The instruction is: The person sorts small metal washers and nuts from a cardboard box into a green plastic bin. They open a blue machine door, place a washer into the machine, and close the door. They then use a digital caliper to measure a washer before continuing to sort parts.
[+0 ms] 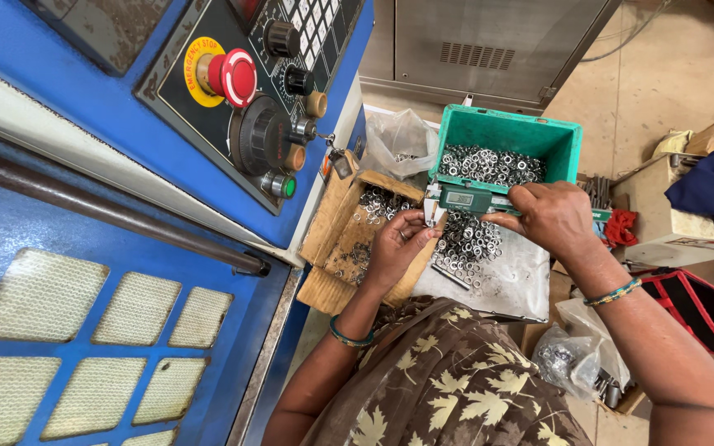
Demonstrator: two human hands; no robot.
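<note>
Fingers of the left hand (pixel 398 244) pinch a small metal ring (pixel 430 216) at the jaws of a grey-green digital caliper (pixel 471 199), clamped in the right hand (pixel 551 216) at frame centre, above loose rings on white sheet (pixel 514 285) before a green plastic crate (pixel 507 132).

Both bare arms reach forward from the bottom of the view toward twelve o'clock, elbows bent. The left hand (pixel 397 244) rises from about six o'clock, palm turned toward the wearer, a ring on one finger, thumb and fingertips pinched together at its upper edge in a small, closed grip. A teal bangle circles the left wrist. The right hand (pixel 549 216) comes in from four o'clock, back of the hand upward, fingers curled down and thumb pressed forward toward nine o'clock, closed in a firm grip. A green-and-gold bangle sits on the right wrist. The two hands are near each other, not touching.
</note>
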